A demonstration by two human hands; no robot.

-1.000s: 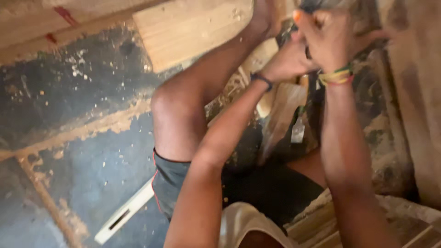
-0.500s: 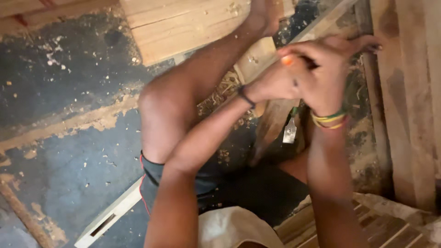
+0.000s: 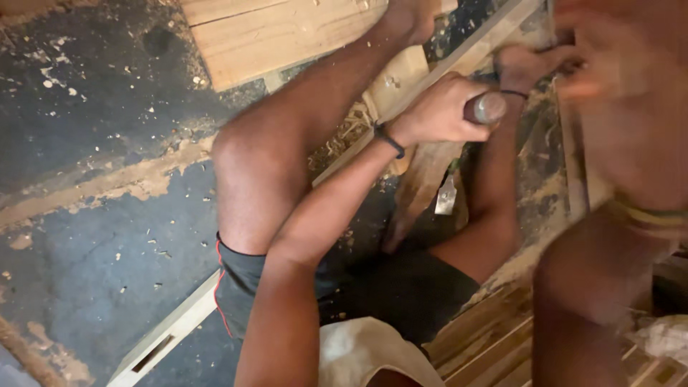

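Left hand [image 3: 441, 111] closed around a chisel handle [image 3: 487, 107] — round, grey-tipped; steel blade [image 3: 446, 197] on a rough plank [image 3: 423, 179]. Right hand [image 3: 609, 64] blurred — grip cannot be told.

You had dim, warm, soft light here, with no hard shadows and no glare. Your right hand [image 3: 616, 64] was smeared by motion blur and sat too close to the lens to focus. Your left hand [image 3: 437, 111] was sharper, with a dull sheen on the tool handle [image 3: 487, 107] it gripped. Left of that hand, the sawdust-strewn floor [image 3: 93, 165] was fairly crisp.
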